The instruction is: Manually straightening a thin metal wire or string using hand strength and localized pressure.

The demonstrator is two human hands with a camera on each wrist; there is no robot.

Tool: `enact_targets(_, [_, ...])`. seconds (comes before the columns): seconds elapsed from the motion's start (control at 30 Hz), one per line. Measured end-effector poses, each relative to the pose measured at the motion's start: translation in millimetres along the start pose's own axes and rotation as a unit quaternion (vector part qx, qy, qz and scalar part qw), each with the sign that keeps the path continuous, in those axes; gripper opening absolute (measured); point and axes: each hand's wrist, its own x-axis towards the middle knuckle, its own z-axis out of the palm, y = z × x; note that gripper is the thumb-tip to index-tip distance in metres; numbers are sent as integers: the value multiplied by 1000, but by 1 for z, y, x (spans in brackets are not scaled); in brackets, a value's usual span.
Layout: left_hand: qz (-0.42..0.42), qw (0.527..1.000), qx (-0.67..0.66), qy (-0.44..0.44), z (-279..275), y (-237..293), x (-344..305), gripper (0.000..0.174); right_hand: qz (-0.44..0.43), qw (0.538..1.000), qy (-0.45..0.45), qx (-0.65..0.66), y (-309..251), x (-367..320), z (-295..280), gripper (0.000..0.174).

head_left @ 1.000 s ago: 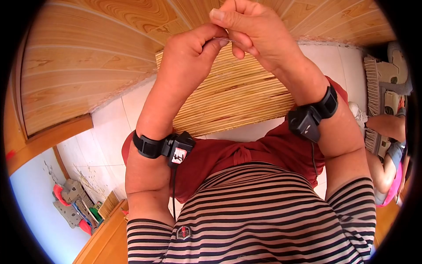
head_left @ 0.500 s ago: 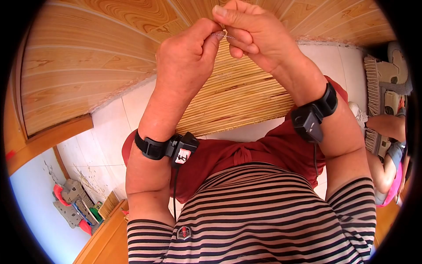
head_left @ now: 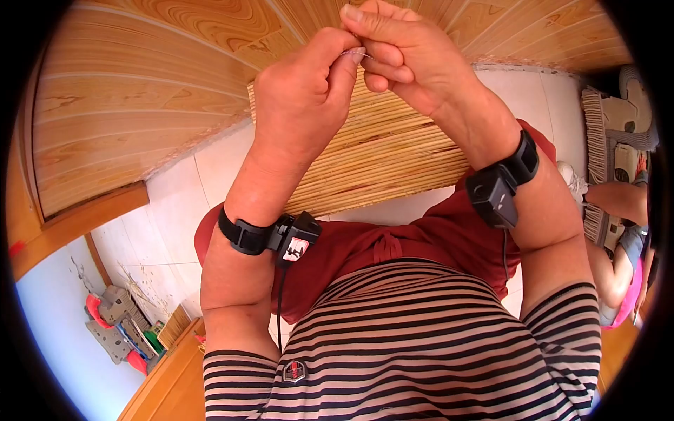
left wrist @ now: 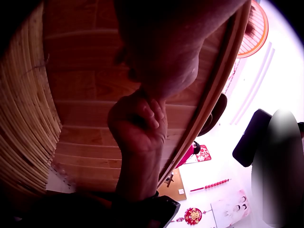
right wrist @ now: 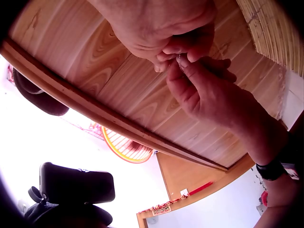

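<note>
In the head view a thin, pale twisted thread (head_left: 354, 52) runs between both hands near the wood panels. My left hand (head_left: 298, 95) pinches it between thumb and bent forefinger. Close beside it, my right hand (head_left: 418, 59) has curled fingers at the other end of the thread, its thumb against the forefinger. The right wrist view shows the fingertips of both hands meeting around the thread (right wrist: 179, 57). Below the hands lies a mat of thin yellowish sticks (head_left: 379, 154). In the left wrist view the near hand is dark and hides the thread.
A wood-panelled surface (head_left: 154, 84) rises just ahead of the hands and at the left. Pale floor tiles (head_left: 516, 98) show around the mat. Another person's leg (head_left: 618, 203) is at the right, near a fringed grey item (head_left: 595, 140). Odds and ends (head_left: 119, 319) lie at lower left.
Both hands have risen slightly toward the panels, the left more than the right. The left hand has turned a little, and its thumb has come up along the thread. The mat stays put.
</note>
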Motion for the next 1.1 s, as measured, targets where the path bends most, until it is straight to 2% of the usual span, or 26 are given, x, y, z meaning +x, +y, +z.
enact_targets(0.3, [-16, 1000, 15, 11, 1, 0, -2, 5, -11, 1000, -26, 9, 2, 2, -1, 25])
enact_targets(0.4, [-38, 999, 26, -21, 0, 4, -2, 7, -11, 1000, -1, 3, 3, 0, 1, 25])
enact_targets(0.5, [-64, 998, 6, 3, 4, 6, -2, 9, -13, 1000, 13, -14, 1, -2, 3, 26])
enact_targets(0.7, [-51, 998, 31, -10, 8, 2, -3, 7, -12, 1000, 21, 1, 1, -4, 2, 27])
enact_targets(0.77, [-23, 1000, -13, -10, 12, -4, -3, 7, -6, 1000, 29, 8, 2, -3, 2, 26])
enact_targets(0.87, [-57, 998, 0, -37, 8, 2, -3, 8, -1, 999, 38, 13, 3, -2, 1, 26])
enact_targets(1.1, [-49, 996, 33, -63, 3, 8, -2, 6, -17, 999, 41, -19, 5, -3, 4, 24])
